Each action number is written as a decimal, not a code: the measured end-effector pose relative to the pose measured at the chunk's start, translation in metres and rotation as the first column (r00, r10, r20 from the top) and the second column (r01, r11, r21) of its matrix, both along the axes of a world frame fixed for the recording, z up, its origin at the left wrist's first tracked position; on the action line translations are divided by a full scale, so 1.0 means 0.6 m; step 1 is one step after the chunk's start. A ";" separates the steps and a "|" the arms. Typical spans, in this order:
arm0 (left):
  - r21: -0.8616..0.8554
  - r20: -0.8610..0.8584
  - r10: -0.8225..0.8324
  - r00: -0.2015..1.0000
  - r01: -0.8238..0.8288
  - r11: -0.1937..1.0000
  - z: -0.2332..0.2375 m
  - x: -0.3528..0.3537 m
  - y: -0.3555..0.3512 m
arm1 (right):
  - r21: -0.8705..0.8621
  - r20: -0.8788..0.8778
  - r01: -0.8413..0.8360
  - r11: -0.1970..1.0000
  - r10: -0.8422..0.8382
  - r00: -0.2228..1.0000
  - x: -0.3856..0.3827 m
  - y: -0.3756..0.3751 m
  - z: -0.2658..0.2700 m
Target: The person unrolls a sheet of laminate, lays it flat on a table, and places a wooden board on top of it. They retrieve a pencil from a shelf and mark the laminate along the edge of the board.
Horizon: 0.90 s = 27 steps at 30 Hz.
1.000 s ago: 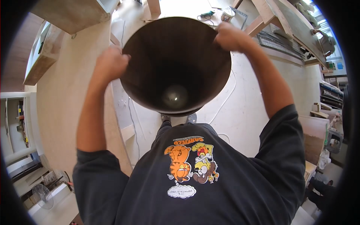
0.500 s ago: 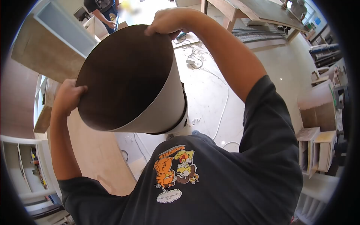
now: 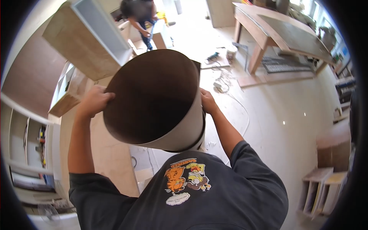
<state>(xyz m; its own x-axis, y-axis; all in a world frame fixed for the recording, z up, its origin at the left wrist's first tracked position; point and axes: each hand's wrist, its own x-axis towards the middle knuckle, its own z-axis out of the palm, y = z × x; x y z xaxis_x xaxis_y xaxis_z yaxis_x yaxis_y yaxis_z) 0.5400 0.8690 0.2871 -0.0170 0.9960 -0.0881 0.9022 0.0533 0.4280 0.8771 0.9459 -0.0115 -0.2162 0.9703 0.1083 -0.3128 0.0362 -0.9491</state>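
Observation:
A large rolled sheet [image 3: 151, 96], dark brown inside and pale outside, forms a wide tube in front of my chest, its open end facing up at me. My left hand [image 3: 96, 100] grips its left rim, the thumb over the edge. On the right side, my right hand [image 3: 208, 101] is closed against the outer wall of the roll, with some fingertips hidden behind it. A dark corner of the sheet sticks out at the upper right of the roll.
A person [image 3: 140, 19] stands at the top by wooden boxes. A wooden table [image 3: 264, 38] is at the upper right. A cable [image 3: 241, 105] and a power tool [image 3: 212, 56] lie on the floor. A cabinet [image 3: 82, 38] and a board [image 3: 111, 161] are at left.
My right hand has gone from the top rim down to the roll's right side. My left hand still holds the left rim. The view has shifted, and the roll appears lower and further right.

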 end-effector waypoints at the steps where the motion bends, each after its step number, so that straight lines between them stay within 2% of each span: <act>1: 0.025 -0.025 -0.013 1.000 0.014 1.000 0.001 0.002 -0.005 | 0.029 0.018 0.024 0.999 -0.025 1.000 -0.011 0.008 -0.011; 4: -0.008 0.136 0.066 0.989 -0.066 0.998 -0.020 -0.018 -0.004 | 0.026 -0.029 0.051 0.998 -0.050 0.998 -0.020 0.012 -0.031; 5: -0.021 0.151 0.087 0.985 -0.085 0.996 -0.021 -0.021 -0.012 | 0.237 0.199 0.096 0.967 -0.145 0.969 -0.011 0.011 -0.035; 7: -0.047 0.180 0.122 0.976 -0.116 0.992 -0.023 -0.028 -0.027 | 0.362 0.321 0.150 0.920 -0.274 0.906 -0.015 -0.005 -0.018; 9: -0.001 0.462 0.133 0.877 -0.150 0.989 -0.039 -0.034 -0.066 | 0.212 0.195 0.157 0.965 -0.199 0.960 -0.023 -0.010 -0.002; 10: 0.022 0.587 0.123 0.801 -0.167 0.986 -0.051 -0.037 -0.092 | 0.136 0.124 0.158 0.978 -0.175 0.977 -0.027 -0.013 0.007; 11: 0.119 0.765 -0.038 0.643 -0.083 0.989 -0.094 -0.061 -0.112 | 0.131 0.083 0.097 0.987 -0.109 0.991 -0.021 0.000 -0.012; 12: 0.234 0.879 -0.201 0.433 -0.025 0.972 -0.160 -0.086 -0.131 | 0.128 0.044 0.034 0.991 -0.040 0.998 -0.011 0.015 -0.039; 13: 0.240 0.920 -0.234 0.314 0.020 0.971 -0.213 -0.088 -0.156 | 0.339 0.351 -0.033 0.940 -0.094 0.932 0.006 0.031 -0.068; 14: 0.252 0.946 -0.260 0.192 0.067 0.965 -0.275 -0.091 -0.183 | 0.488 0.477 -0.025 0.872 -0.243 0.845 0.015 0.035 -0.071; 15: 0.031 0.910 -0.027 0.415 -0.004 1.000 -0.370 -0.106 -0.202 | 0.620 0.555 -0.038 0.783 -0.404 0.727 0.017 0.034 -0.075; 16: -0.086 0.863 0.105 0.494 -0.061 0.994 -0.451 -0.091 -0.240 | 0.731 0.585 -0.080 0.678 -0.563 0.584 0.013 0.029 -0.078; 18: -0.096 0.642 0.068 0.764 -0.008 0.995 -0.517 -0.005 -0.276 | 0.582 0.513 0.113 0.805 -0.471 0.718 0.005 0.006 -0.078; 20: 0.110 0.667 -0.037 0.745 -0.050 0.993 -0.538 0.054 -0.266 | 0.442 0.434 0.191 0.877 -0.395 0.810 0.004 -0.012 -0.060; 22: 0.068 0.700 0.051 0.712 -0.138 0.988 -0.521 0.080 -0.244 | 0.339 0.352 0.230 0.912 -0.350 0.868 0.007 -0.026 -0.043; 23: 0.077 0.770 0.043 0.637 -0.160 0.984 -0.511 0.086 -0.239 | 0.299 0.305 0.244 0.922 -0.335 0.891 0.010 -0.032 -0.034; 24: 0.186 0.764 -0.033 0.644 -0.171 0.968 -0.499 0.086 -0.236 | 0.263 0.255 0.255 0.930 -0.322 0.912 0.009 -0.037 -0.027; 26: 0.166 0.739 0.050 0.672 -0.253 0.953 -0.506 0.095 -0.243 | 0.210 0.152 0.256 0.944 -0.290 0.945 0.007 -0.043 -0.004; 27: 0.232 0.725 0.023 0.688 -0.275 0.933 -0.498 0.100 -0.241 | 0.192 0.103 0.257 0.947 -0.280 0.954 0.009 -0.044 0.010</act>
